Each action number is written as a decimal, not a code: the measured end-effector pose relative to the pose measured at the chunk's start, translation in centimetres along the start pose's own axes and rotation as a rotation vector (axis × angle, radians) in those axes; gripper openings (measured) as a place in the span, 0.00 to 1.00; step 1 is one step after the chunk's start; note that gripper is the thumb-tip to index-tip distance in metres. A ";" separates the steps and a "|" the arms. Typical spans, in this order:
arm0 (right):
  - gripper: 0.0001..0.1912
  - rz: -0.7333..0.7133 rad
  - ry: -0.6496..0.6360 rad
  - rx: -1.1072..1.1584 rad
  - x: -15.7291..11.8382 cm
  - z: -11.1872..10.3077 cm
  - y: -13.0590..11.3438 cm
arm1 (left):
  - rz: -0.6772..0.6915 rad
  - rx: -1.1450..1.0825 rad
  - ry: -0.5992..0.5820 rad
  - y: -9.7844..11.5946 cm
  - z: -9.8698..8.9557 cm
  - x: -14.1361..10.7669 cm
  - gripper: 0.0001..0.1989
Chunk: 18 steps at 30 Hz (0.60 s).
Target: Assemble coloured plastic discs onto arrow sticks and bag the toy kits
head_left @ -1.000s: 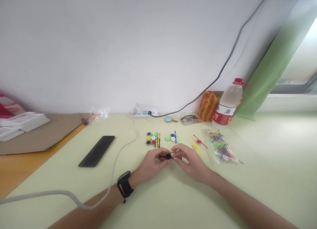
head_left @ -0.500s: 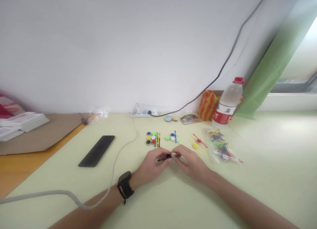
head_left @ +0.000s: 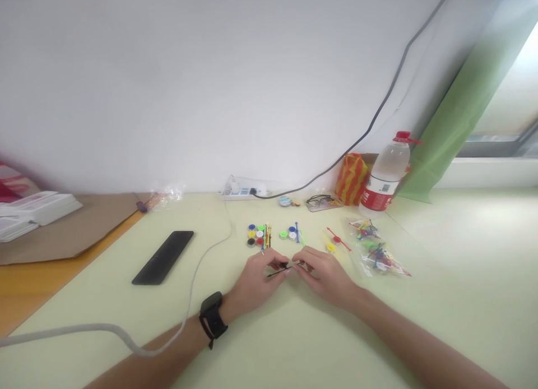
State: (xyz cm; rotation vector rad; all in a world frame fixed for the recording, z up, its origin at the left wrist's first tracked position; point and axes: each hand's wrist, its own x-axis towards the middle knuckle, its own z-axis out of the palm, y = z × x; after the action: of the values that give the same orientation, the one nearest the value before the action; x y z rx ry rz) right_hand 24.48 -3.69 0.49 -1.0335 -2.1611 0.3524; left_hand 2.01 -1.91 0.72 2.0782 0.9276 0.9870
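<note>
Between my fingertips is a small black arrow spinner (head_left: 277, 273), its thin pointer sticking out to the left below a round black part. My left hand (head_left: 261, 277), with a black watch at the wrist, pinches it. My right hand (head_left: 321, 274) pinches its other end, which the fingers mostly hide. Just beyond lie rows of round coloured spinner bases (head_left: 259, 234) beside thin coloured arrows (head_left: 269, 236). Right of those is a smaller group with a blue arrow (head_left: 297, 232). A red arrow spinner (head_left: 337, 240) and a yellow base (head_left: 331, 248) lie beyond my right hand.
Clear bags of coloured arrows (head_left: 380, 257) lie at right, before a large water bottle (head_left: 380, 179). A black slab (head_left: 163, 258) lies at left. A pale cable (head_left: 195, 277) crosses over my left forearm. A power strip (head_left: 244, 190) sits by the wall.
The black spinner has been tilted between my fingers, so its round part now shows less and the pointer looks thinner. Both hands stay in nearly the same place.
</note>
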 end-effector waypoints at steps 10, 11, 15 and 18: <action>0.08 0.013 -0.050 0.014 0.0 0.0 -0.1 | 0.032 -0.051 -0.047 0.1 0.0 -0.2 0.06; 0.08 0.024 -0.057 0.021 0.0 0.0 -0.2 | 0.033 -0.053 -0.050 0.1 -0.1 -0.2 0.05; 0.07 0.103 -0.080 0.114 -0.2 0.0 -0.1 | 0.036 -0.040 -0.079 0.3 -0.2 -0.2 0.04; 0.07 0.156 -0.089 0.193 -0.2 0.1 -0.1 | 0.032 -0.030 -0.108 0.5 -0.2 -0.2 0.04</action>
State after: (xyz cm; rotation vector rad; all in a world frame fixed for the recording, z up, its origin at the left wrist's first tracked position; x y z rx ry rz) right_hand 24.43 -3.92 0.38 -1.0959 -2.0807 0.6778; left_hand 1.88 -2.29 1.18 2.1046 0.8225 0.8898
